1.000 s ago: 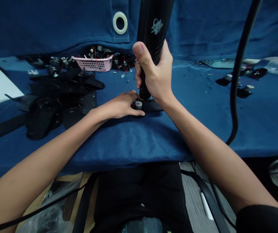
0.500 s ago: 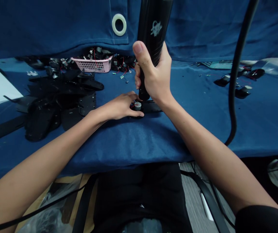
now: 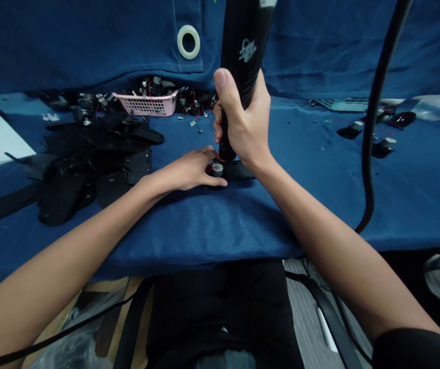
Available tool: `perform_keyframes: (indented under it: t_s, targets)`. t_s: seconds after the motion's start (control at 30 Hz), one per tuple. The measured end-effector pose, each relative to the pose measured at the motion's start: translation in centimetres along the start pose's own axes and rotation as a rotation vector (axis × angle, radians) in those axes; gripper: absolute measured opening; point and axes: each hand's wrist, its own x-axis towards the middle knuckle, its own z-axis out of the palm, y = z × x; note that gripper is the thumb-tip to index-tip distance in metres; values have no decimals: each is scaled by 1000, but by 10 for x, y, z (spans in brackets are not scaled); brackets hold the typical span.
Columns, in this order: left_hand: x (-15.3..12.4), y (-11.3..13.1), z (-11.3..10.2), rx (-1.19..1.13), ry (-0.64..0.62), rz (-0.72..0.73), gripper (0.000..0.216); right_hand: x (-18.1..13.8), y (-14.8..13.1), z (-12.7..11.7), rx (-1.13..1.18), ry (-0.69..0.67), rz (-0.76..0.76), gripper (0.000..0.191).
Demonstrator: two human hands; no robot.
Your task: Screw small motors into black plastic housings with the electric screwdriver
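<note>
black part (image 3: 239, 171) lies on the blue table (image 3: 189, 220), left hand (image 3: 192, 168) clasping its end around a pale cylinder (image 3: 217, 169); right hand (image 3: 247, 122) grips a black tool (image 3: 245, 51), tip contact unclear. seemingly the tool-work step; next calls for keeping the part still.

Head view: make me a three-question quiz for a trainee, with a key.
1. Which hand grips the black tool?
2. True or false: the pink basket lies to the left of the black tool.
3. What is between the thumb and fingers of the left hand?
a) a white sheet
b) a round part
c) the pink basket

Key: 1. The right hand. 2. True. 3. b.
</note>
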Motion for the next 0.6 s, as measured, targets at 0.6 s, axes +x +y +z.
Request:
perform_keyframes:
  t_s: [0.6]
  targets:
    - [2,-5,2,36,16,41,55,0,5,-3,49,32,11,34]
